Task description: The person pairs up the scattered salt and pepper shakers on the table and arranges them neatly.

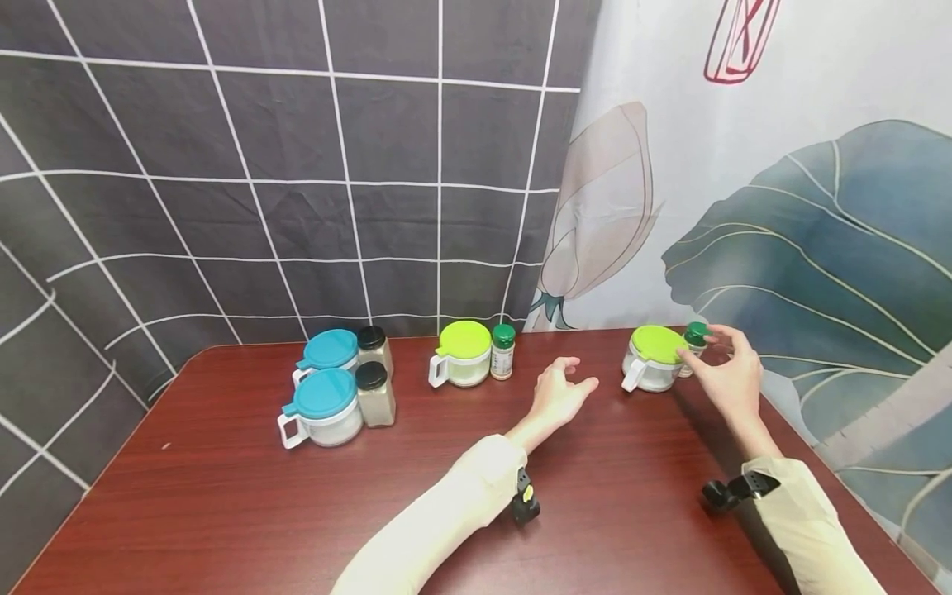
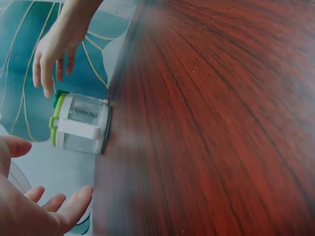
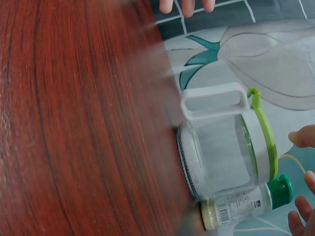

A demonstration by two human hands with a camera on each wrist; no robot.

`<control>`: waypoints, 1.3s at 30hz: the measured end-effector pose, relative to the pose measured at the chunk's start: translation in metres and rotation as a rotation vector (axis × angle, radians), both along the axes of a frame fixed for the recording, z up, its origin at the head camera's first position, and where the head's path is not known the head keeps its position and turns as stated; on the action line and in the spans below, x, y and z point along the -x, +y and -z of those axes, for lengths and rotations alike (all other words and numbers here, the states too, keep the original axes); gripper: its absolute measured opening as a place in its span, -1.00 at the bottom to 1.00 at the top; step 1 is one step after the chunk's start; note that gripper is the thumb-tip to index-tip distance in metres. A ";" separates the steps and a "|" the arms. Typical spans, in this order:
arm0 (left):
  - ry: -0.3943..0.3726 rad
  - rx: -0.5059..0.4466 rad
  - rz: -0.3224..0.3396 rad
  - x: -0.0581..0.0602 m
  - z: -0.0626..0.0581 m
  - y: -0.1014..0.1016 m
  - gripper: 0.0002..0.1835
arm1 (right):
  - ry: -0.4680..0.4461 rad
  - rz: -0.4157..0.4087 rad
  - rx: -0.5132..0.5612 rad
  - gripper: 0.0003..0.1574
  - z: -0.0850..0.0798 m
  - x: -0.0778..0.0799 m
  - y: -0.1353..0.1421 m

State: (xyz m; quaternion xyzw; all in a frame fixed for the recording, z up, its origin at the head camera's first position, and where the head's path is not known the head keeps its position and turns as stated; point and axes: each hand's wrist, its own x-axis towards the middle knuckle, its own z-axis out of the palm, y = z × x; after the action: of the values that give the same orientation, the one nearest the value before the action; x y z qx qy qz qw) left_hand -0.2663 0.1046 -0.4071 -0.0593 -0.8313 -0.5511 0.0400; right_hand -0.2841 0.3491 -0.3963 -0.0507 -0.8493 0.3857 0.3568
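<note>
At the table's right back, a glass seasoning jar (image 1: 654, 355) with a lime-green lid and white handle stands beside a small shaker bottle (image 1: 695, 334) with a dark green cap. My right hand (image 1: 732, 380) is by that bottle, thumb and fingers spread around the cap. In the right wrist view, a gap shows between the fingertips (image 3: 302, 136) and the green cap (image 3: 280, 191). My left hand (image 1: 556, 397) hovers above the table to the left of this jar, fingers loosely bent and nothing in it.
A second lime-lidded jar (image 1: 464, 355) and green-capped shaker (image 1: 502, 359) stand at the back middle. Further left are two blue-lidded jars (image 1: 325, 401) beside two black-capped spice jars (image 1: 376, 401). Curtains (image 1: 394, 215) hang behind the reddish-brown table (image 1: 223, 496).
</note>
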 end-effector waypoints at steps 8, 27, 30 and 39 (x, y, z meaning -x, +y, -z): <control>0.002 -0.013 -0.008 0.002 0.002 0.011 -0.53 | -0.041 0.031 0.020 -0.30 0.001 0.000 0.005; -0.010 -0.024 0.012 0.003 0.015 0.018 -0.53 | -0.159 0.030 0.045 -0.25 0.006 0.001 0.010; -0.008 -0.029 0.005 0.005 0.015 0.021 -0.52 | -0.182 0.029 0.060 -0.23 0.005 0.002 0.011; 0.003 -0.044 0.012 0.009 0.018 0.034 -0.52 | -0.254 0.024 0.118 -0.16 0.002 0.009 0.014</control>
State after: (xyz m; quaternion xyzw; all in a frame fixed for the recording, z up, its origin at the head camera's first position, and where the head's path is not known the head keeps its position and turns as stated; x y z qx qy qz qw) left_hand -0.2753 0.1386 -0.4255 -0.0639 -0.8186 -0.5695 0.0392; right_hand -0.2926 0.3632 -0.3980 -0.1304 -0.8629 0.4209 0.2475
